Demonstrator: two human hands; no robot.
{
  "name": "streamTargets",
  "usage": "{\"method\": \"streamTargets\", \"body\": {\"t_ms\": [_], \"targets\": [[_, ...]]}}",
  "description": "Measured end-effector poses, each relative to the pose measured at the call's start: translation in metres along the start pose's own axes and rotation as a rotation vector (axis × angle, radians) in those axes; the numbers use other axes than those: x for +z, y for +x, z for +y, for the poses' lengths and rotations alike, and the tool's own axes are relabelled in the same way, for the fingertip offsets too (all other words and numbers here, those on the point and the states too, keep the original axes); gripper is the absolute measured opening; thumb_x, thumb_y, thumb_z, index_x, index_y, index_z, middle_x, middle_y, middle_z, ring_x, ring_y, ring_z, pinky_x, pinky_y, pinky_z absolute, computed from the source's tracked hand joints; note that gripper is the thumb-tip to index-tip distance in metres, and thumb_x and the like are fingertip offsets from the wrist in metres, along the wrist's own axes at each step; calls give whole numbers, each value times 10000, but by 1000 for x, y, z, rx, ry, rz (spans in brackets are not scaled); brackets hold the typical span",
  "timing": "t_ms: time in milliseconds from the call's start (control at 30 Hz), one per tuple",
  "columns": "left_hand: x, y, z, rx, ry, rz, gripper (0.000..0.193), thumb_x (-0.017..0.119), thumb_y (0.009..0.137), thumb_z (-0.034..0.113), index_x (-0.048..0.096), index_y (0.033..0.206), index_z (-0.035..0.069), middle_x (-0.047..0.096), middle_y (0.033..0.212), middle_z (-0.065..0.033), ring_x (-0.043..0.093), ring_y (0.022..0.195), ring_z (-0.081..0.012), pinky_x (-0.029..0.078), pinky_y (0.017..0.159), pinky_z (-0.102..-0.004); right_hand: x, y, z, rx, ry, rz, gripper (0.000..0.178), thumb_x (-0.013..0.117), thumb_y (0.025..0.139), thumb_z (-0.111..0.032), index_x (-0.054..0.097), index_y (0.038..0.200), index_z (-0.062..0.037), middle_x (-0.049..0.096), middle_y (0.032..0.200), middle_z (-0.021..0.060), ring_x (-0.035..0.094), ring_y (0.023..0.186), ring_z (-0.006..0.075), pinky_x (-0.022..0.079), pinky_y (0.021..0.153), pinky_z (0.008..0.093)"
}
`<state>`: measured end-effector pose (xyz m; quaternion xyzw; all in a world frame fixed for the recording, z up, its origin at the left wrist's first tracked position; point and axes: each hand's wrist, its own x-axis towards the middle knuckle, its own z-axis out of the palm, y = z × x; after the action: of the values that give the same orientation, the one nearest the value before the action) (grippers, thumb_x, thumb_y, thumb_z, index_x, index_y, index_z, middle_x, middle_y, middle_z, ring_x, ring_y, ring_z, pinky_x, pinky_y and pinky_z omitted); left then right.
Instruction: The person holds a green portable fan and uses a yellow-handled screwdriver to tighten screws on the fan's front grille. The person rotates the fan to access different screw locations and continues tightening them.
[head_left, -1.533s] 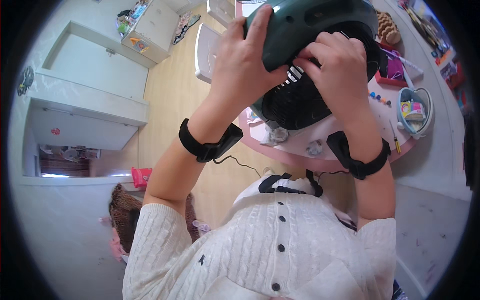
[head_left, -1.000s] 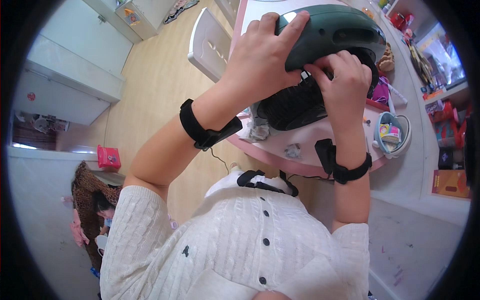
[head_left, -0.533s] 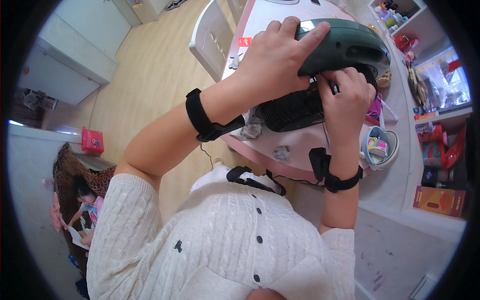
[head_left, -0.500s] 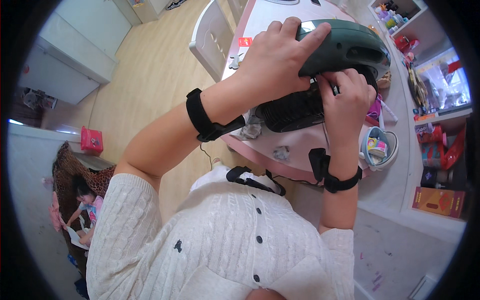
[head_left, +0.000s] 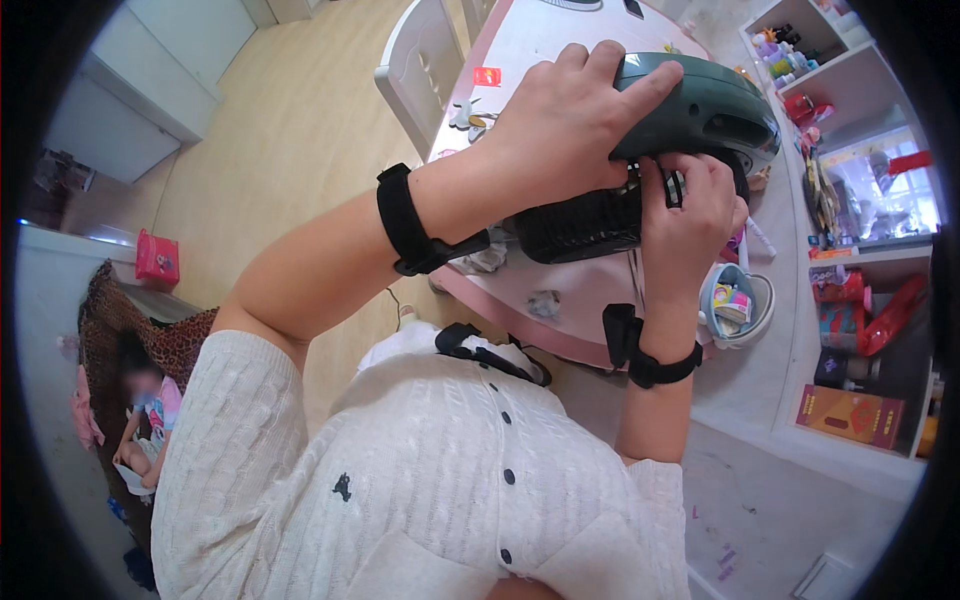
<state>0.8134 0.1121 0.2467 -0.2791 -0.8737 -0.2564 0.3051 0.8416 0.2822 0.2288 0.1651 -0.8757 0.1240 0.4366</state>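
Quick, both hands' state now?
Left hand: holding the green casing.
Right hand: fingers bent at the black part; whether it grips can't be told.

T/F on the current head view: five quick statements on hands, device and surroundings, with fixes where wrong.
1. The left hand grips the green housing. True.
2. The right hand lies flat on the table. False: its fingers are curled at the black part below the housing.
3. Black straps circle both wrists. True.
4. The light-blue basket is on the picture's left. False: it is on the right, beyond the right forearm.
5. A white chair stands at the left side of the table. True.
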Motion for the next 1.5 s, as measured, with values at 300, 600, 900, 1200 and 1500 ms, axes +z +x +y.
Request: {"method": "streamTargets", "body": {"t_ms": [300, 600, 900, 1200, 1500], "targets": [[3, 1, -2, 16, 36, 22, 933, 834, 622, 234, 415, 1455, 236, 519, 1201, -207, 558, 1050, -379, 486, 904, -434, 3, -2, 2, -62, -37, 3, 126, 740, 748, -166, 673, 843, -116, 625, 942, 22, 578, 935, 211, 326, 805, 400], [1, 0, 0, 15, 53, 5, 924, 832, 624, 235, 417, 1449, 230, 514, 1189, -196, 556, 1035, -371, 500, 875, -435, 3, -3, 0, -41, -22, 24, 127, 752, 742, -169, 667, 820, -115, 625, 957, 25, 585, 950, 217, 336, 811, 403], [5, 0, 0, 18, 60, 33, 921, 831, 623, 226, 423, 1448, 231, 515, 1152, -180, 554, 1007, -360, 498, 866, -433, 2, 0, 4, 50, 63, -41, 137, 774, 734, -153, 667, 804, -105, 622, 939, 29, 597, 922, 221, 342, 814, 402], [3, 0, -1, -2, 46, 21, 924, 833, 622, 223, 422, 1449, 229, 514, 1195, -200, 552, 1041, -375, 492, 891, -439, 0, -1, -1, 0, -29, -58, 117, 751, 793, -205, 674, 820, -121, 624, 929, 17, 585, 917, 210, 327, 799, 401], [2, 0, -1, -2, 37, 9, 937, 837, 616, 230, 416, 1452, 234, 521, 1181, -198, 553, 1041, -379, 490, 892, -444, 4, -4, 0, 3, -17, 15, 148, 772, 777, -200, 675, 848, -113, 625, 968, 27, 589, 951, 223, 331, 804, 401]]}}
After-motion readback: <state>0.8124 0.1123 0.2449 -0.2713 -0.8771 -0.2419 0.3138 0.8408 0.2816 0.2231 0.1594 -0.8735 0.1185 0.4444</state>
